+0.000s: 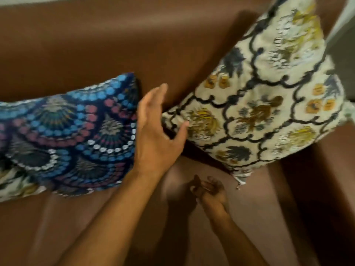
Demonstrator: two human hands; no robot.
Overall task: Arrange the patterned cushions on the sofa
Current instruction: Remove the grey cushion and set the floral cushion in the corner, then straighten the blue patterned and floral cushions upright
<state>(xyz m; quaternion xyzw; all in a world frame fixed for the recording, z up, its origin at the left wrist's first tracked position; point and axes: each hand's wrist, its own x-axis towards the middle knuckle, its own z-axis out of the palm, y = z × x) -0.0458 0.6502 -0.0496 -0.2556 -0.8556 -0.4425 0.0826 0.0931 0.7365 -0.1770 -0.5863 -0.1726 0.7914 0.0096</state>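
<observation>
A cream cushion (265, 96) with dark lattice lines and yellow flowers leans in the right corner of the brown leather sofa (96, 45). A blue cushion (69, 135) with pink and white dotted arcs lies on the seat at the left. My left hand (155, 131) is open between the two cushions, thumb touching the cream cushion's left corner, palm beside the blue one. My right hand (209, 189) hovers low over the seat under the cream cushion, fingers loosely curled, holding nothing.
A third cream patterned cushion (13, 185) peeks out from under the blue one at the left edge. The sofa's right armrest (330, 169) rises at the right. The brown seat (134, 227) stretches toward me.
</observation>
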